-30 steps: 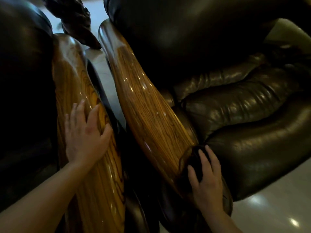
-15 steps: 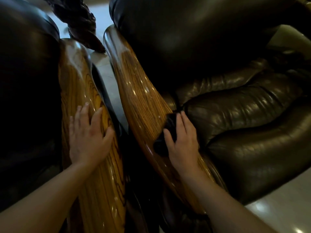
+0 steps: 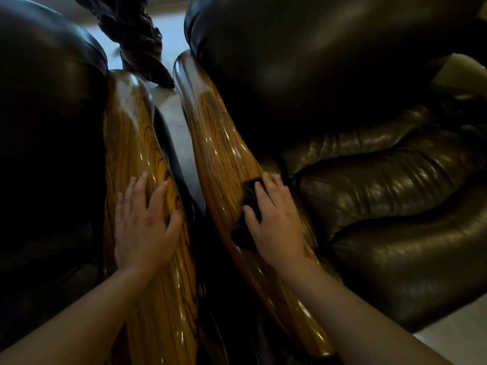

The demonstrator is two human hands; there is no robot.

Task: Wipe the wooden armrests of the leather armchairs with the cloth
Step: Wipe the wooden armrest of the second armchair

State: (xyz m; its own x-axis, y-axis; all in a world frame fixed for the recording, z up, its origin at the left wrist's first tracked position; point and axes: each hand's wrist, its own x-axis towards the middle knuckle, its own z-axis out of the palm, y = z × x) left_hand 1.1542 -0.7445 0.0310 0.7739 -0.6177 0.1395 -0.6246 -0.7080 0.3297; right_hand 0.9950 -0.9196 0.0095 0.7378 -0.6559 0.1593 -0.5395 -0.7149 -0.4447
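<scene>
Two glossy wooden armrests run side by side up the view. My right hand (image 3: 274, 219) presses a dark cloth (image 3: 249, 206) onto the middle of the right armrest (image 3: 218, 143), which belongs to the dark leather armchair (image 3: 382, 196) on the right. The cloth shows only at my fingertips and beside my thumb. My left hand (image 3: 145, 222) lies flat, fingers spread, on the left armrest (image 3: 131, 143) of the second leather armchair (image 3: 47, 122), holding nothing.
A narrow dark gap (image 3: 184, 175) separates the two armrests. A dark carved wooden object (image 3: 131, 27) stands on the pale floor (image 3: 168, 30) beyond them. Pale tiled floor (image 3: 453, 341) shows at the lower right, in front of the right seat cushion.
My right hand has slid the cloth up the right armrest from its near end to its middle. My left hand has stayed flat on the left armrest.
</scene>
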